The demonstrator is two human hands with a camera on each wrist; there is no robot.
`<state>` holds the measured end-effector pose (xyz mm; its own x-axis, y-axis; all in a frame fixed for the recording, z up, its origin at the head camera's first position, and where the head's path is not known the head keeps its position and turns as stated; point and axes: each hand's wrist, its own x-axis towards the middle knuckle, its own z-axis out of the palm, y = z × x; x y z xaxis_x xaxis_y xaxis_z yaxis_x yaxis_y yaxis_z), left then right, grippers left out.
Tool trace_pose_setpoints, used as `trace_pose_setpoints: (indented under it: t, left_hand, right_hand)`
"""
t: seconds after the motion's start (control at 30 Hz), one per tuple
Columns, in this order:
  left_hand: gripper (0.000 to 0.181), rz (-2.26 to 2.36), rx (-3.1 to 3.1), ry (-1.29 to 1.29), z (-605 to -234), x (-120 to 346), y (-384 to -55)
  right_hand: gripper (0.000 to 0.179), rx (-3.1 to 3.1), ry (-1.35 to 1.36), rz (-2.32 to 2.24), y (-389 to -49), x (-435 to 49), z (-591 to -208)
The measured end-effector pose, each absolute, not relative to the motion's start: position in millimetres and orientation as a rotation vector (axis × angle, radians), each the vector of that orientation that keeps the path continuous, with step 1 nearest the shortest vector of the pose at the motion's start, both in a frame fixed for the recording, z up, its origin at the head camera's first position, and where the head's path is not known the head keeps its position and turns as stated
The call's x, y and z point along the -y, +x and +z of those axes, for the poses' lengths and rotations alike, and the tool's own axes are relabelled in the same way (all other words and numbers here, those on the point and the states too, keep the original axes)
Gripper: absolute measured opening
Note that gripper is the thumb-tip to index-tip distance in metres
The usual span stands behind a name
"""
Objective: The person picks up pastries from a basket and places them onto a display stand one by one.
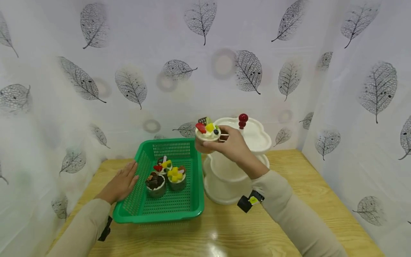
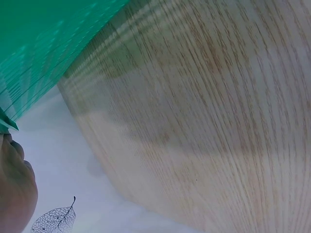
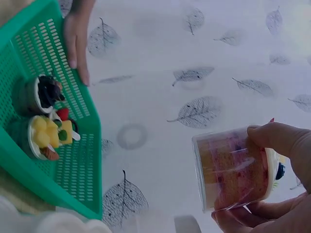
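Plastic dessert cup (image 1: 205, 136) sits gripped in right hand (image 1: 232, 144).

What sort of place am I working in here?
Probably a makeshift indoor booth: a leaf-print curtain hangs behind and on both sides of a wood-grain table, with a green basket of dessert cups beside a white tiered stand.

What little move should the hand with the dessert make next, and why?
Perhaps carry the cup rightward and lower it onto the top tier of the stand. The right hand holds it raised, clear of the basket and close to that tier, whose visible part bears no dessert, only a red knob.
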<state>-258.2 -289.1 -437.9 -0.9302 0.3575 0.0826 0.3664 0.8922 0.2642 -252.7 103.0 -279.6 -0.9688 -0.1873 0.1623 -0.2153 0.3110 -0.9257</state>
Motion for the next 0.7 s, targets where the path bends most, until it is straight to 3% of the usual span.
trace_pose_setpoints:
  t: [0.7]
  left_hand:
    - [0.059,-0.434,3.056,-0.557,-434.6,288.2,-256.1]
  right_hand:
    - [0.071,2.413,0.117,1.676,-260.6,-150.1,-284.7]
